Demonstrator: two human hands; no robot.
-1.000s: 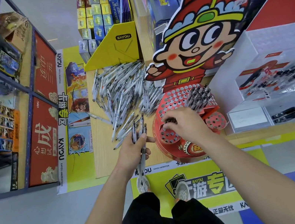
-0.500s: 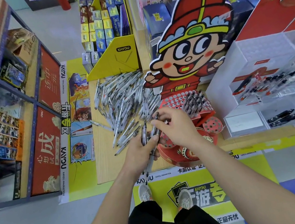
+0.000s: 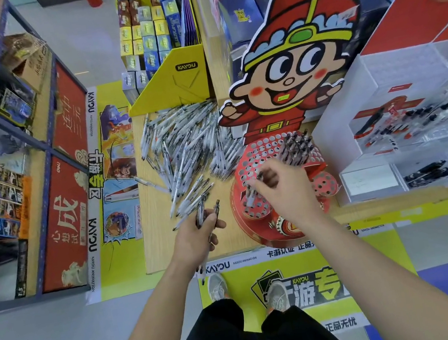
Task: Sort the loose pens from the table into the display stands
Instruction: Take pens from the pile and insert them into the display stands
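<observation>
Loose pens (image 3: 189,146) are piled up on the wooden counter (image 3: 158,246), just left of the red display stand (image 3: 254,161). One pen (image 3: 251,199) is pinched in the right grip (image 3: 282,189), right over the stand's holes. A small bunch of pens (image 3: 201,216) is clutched in the left grip (image 3: 196,235) near the counter's front edge. A cluster of slotted pens (image 3: 296,142) is parked at the stand's back, under the cartoon cutout (image 3: 296,62).

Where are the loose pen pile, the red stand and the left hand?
loose pen pile (image 3: 189,146), head view, middle of the heap.
red stand (image 3: 260,148), head view, holed upper tier.
left hand (image 3: 195,238), head view, its back.
</observation>
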